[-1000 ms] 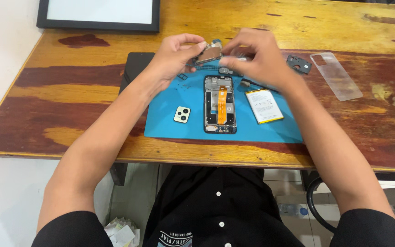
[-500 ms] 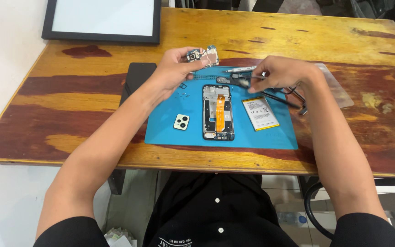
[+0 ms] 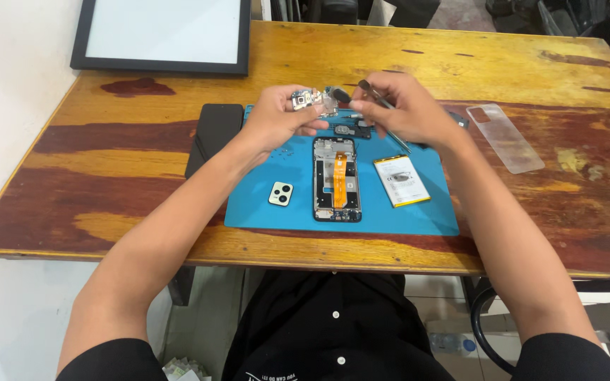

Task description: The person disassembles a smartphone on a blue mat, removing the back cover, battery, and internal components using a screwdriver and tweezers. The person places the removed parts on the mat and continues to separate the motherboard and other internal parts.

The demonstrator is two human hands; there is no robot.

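The left hand [image 3: 277,116] is raised above the far edge of the mat, its fingers [image 3: 310,111] curled closed around one small circuit board [image 3: 312,100], which sticks up out of their tips. The right hand [image 3: 400,109] hovers just beside it, its fingers [image 3: 361,109] pinched shut on one thin dark tool [image 3: 383,106]; the tool's shaft runs through the grip, one end showing above the hand and the other below the palm. The fingertips of the two hands nearly meet, and the board sits between them, closer to the left.

Directly beneath the fingers, one small dark part [image 3: 353,130] lies on the blue mat [image 3: 262,208]. Nearer the person, below both hands, lies one opened phone frame [image 3: 335,180] with an orange flex strip running down its middle. Just right of the frame, below the right hand's fingers, lies one flat battery [image 3: 401,180] with a yellow edge. Left of the frame, below the left wrist, lies one pale camera cover [image 3: 281,193] with two lenses.

Off the mat, left of the left hand, one black back panel [image 3: 212,134] rests on the wooden surface [image 3: 107,176]. Well to the right of the right hand lies one clear phone case [image 3: 506,137]. Beyond both hands, at the far left corner, stands one black-framed white board [image 3: 164,32].
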